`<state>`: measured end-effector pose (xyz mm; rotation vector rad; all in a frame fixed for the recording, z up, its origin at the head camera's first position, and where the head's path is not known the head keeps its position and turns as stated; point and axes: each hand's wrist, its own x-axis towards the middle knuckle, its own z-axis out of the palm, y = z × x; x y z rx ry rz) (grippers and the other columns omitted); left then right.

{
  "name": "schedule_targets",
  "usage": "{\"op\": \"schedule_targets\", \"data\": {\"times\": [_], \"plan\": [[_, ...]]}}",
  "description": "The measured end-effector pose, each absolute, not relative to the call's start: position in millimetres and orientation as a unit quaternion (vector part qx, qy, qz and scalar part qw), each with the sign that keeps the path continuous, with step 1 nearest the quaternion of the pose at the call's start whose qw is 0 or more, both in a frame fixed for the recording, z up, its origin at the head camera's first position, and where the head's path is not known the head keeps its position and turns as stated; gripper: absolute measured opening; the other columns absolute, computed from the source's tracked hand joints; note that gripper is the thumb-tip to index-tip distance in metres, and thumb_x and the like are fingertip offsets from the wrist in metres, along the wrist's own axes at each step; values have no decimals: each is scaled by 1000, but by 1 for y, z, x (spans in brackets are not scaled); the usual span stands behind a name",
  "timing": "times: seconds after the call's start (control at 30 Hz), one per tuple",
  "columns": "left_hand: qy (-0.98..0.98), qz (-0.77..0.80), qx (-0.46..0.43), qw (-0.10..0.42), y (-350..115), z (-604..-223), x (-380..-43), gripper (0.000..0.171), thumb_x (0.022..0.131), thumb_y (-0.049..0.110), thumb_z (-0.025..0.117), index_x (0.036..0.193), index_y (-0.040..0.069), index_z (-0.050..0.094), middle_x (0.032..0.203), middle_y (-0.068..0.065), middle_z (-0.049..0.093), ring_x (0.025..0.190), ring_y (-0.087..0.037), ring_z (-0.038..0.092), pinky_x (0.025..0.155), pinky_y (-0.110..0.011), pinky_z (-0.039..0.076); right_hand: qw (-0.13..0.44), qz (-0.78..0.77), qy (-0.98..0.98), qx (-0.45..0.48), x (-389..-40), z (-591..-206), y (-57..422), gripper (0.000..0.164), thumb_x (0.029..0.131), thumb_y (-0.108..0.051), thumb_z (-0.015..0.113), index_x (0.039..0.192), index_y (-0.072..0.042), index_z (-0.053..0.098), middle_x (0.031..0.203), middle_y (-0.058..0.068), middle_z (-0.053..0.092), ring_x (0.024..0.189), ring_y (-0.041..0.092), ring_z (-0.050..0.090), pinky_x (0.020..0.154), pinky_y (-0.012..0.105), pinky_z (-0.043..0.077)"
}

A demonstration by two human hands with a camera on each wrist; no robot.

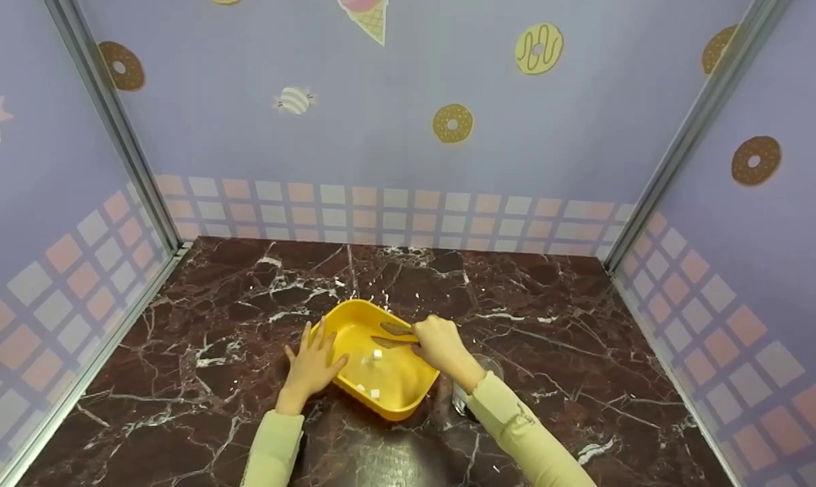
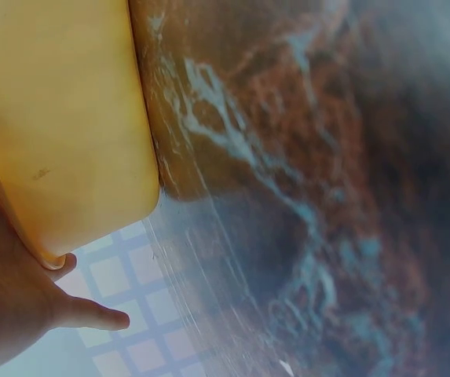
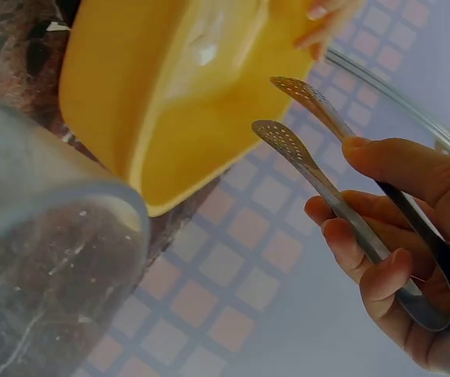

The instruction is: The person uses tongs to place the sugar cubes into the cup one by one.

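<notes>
A yellow plastic basin sits on the dark marbled tabletop, with a few small white cubes on its floor. My left hand rests on the basin's left rim, fingers spread; in the left wrist view the basin's outer wall stands beside that hand. My right hand grips metal tongs over the basin's right side. In the right wrist view the tongs have perforated, rounded tips standing apart with nothing between them, and the right hand wraps round their bent end.
A clear container stands right of the basin, partly behind the right forearm in the head view. White specks lie on the tabletop beyond the basin. Patterned walls enclose the table at the back and both sides.
</notes>
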<state>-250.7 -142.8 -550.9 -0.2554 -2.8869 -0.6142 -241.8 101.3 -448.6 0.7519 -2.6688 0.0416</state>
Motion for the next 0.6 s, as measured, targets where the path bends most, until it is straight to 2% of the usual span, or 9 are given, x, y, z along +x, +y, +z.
{"op": "schedule_targets", "data": {"times": [0.6], "plan": [[-968,-220,-87,89,-143,-550,-250,59,86,43,49,131,5,45,148,-12,21,136,-39,11,92,-76,9,185,-7,-943,276,-248,-484,88,16,62,-16,74,57,-10,60,60,6,63,52,23,59,43,36,45]]}}
